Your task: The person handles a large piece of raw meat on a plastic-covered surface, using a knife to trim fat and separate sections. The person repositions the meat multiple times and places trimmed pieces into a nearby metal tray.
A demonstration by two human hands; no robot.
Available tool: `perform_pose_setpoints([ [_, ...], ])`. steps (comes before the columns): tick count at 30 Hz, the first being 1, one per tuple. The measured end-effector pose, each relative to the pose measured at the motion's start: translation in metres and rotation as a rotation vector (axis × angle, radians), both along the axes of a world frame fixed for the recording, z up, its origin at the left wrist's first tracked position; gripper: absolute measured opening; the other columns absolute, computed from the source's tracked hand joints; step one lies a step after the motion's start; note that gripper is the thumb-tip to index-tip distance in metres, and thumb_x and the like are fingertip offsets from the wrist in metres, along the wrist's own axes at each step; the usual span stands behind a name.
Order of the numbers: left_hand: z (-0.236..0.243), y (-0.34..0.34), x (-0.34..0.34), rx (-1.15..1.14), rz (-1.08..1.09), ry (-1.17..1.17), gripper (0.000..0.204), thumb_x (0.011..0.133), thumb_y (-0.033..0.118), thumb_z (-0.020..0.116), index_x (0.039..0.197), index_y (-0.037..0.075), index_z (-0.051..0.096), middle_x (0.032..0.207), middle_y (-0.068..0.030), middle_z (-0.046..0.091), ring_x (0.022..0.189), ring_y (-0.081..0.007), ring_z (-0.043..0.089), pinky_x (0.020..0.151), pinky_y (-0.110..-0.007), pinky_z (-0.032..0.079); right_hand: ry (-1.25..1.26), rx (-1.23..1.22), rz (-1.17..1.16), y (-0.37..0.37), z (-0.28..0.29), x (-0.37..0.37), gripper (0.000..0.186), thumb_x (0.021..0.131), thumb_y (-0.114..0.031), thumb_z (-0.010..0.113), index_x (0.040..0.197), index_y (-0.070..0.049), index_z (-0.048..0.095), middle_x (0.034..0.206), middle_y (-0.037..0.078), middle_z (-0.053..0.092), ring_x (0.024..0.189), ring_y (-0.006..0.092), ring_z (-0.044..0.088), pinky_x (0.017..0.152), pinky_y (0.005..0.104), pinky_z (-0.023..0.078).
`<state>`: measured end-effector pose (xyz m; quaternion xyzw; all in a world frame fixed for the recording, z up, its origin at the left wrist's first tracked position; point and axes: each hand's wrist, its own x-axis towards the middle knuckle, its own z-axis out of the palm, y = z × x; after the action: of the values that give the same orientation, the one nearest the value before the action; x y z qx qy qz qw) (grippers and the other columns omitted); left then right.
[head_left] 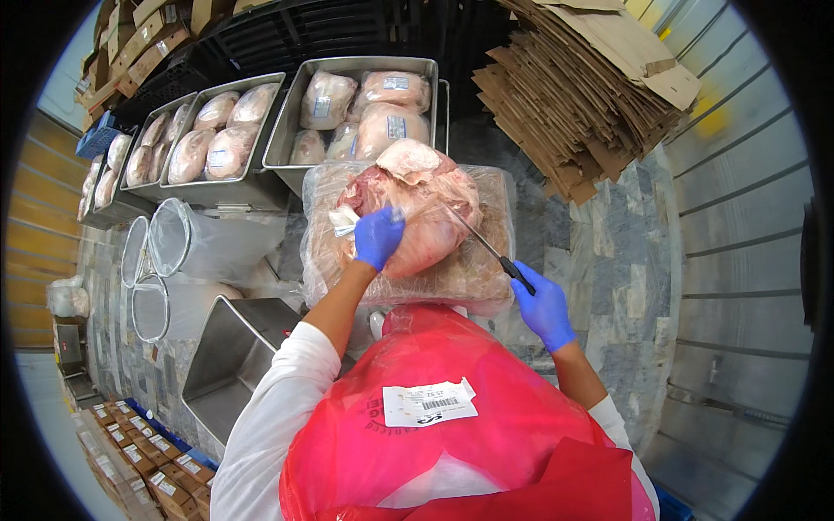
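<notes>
A large pale pink cut of meat (426, 227), with darker red flesh at its far left, lies on a plastic-covered block (469, 276) in front of me. My left hand (380, 236), in a blue glove, is closed at the near left of the meat, on what looks like clear plastic wrap (415, 211). A crumpled white piece with a label (344, 220) sticks out beside it. My right hand (542, 306), also gloved in blue, grips the black handle of a knife (508, 265). Its thin blade slants up leftward, and the tip touches or overlaps the meat's right side.
Beyond the block, a steel bin (280, 148) holds wrapped, labelled meat; more filled bins (261, 187) stand leftward. Hoops with clear bags (172, 236) and a tilted steel bin (228, 356) are at left. Flattened cardboard (578, 113) is stacked far right. Boxes (148, 456) sit near left.
</notes>
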<state>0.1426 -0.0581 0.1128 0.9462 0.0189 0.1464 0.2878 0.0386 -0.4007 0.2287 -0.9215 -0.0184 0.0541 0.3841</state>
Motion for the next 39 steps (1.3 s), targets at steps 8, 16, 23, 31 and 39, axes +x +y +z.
perform_pose_setpoints([
  [8,-0.009,0.000,-0.047,-0.035,-0.186,-0.119,0.024,0.085,0.031,0.071,0.078,0.008,0.067,0.073,-0.0197,0.065,0.070,-0.0404,0.065,0.064,-0.051,0.051,-0.041,-0.012,0.030,0.016,-0.001,0.001,0.039,0.093,-0.023,0.069,0.129,-0.009,0.067,0.106,0.024,0.072,0.095,0.0384,0.071,0.079,0.0408,0.056],
  [16,0.001,-0.002,-0.029,0.043,0.046,-0.369,0.042,0.085,0.040,0.076,0.097,0.002,0.061,0.084,-0.0212,0.060,0.077,-0.0430,0.061,0.071,-0.050,0.052,-0.080,-0.062,0.069,0.010,0.019,0.000,0.039,0.092,-0.023,0.070,0.129,-0.010,0.068,0.105,0.021,0.072,0.092,0.0376,0.071,0.077,0.0412,0.055],
  [23,0.002,-0.018,-0.021,0.061,-0.128,0.088,0.026,0.087,0.030,0.069,0.096,0.006,0.063,0.090,-0.0238,0.066,0.081,-0.0446,0.067,0.070,-0.053,0.053,-0.214,-0.178,0.104,0.022,0.042,0.009,0.037,0.093,-0.025,0.071,0.129,-0.015,0.070,0.090,0.017,0.070,0.077,0.0342,0.069,0.070,0.0409,0.054],
  [31,0.005,-0.019,-0.039,0.069,-0.310,0.062,0.018,0.087,0.027,0.067,0.092,0.009,0.065,0.085,-0.0211,0.068,0.076,-0.0422,0.068,0.067,-0.053,0.054,-0.414,-0.425,0.186,0.040,-0.016,0.046,0.035,0.096,-0.036,0.064,0.128,-0.023,0.068,0.082,0.014,0.064,0.069,0.0362,0.067,0.061,0.0480,0.054],
  [39,0.004,-0.012,-0.043,0.063,-0.330,0.085,0.019,0.088,0.027,0.066,0.091,0.009,0.064,0.090,-0.0197,0.066,0.079,-0.0423,0.067,0.068,-0.051,0.054,-0.356,-0.470,0.294,0.064,-0.017,0.081,0.037,0.098,-0.037,0.060,0.131,-0.023,0.064,0.087,0.017,0.068,0.071,0.0395,0.068,0.062,0.0508,0.054],
])
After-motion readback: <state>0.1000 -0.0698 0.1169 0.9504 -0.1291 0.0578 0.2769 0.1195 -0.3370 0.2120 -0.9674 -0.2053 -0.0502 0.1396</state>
